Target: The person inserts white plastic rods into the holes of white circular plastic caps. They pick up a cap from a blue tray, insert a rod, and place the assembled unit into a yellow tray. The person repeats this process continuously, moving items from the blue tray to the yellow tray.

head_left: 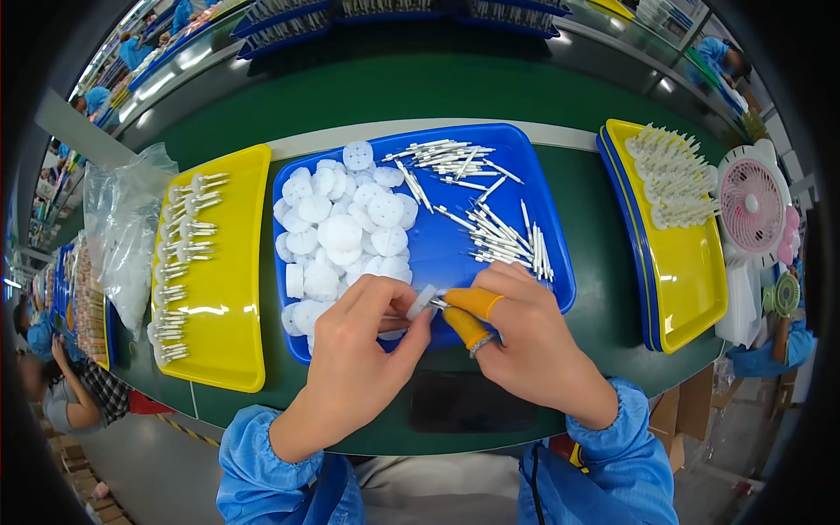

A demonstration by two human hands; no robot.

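Between the fingertips of my left hand (363,346) a small white plastic disc (423,300) is pinched, turned nearly edge-on. My right hand (538,341), with yellow finger cots on its thumb and index finger, closes on a thin white rod (440,303) whose metallic end meets the disc; most of the rod is hidden by the fingers. Both hands hover over the near edge of a blue tray (563,219). Its left half holds a heap of white discs (341,229). Thin white rods (499,234) lie scattered in its right half.
To the left, a yellow tray (232,297) carries a row of discs with rods attached (185,254). More such pieces (669,179) fill the far end of a stacked yellow tray (696,302) on the right. Around are a clear plastic bag (131,232), a pink-and-white fan (752,206) and a dark flat object (468,404).
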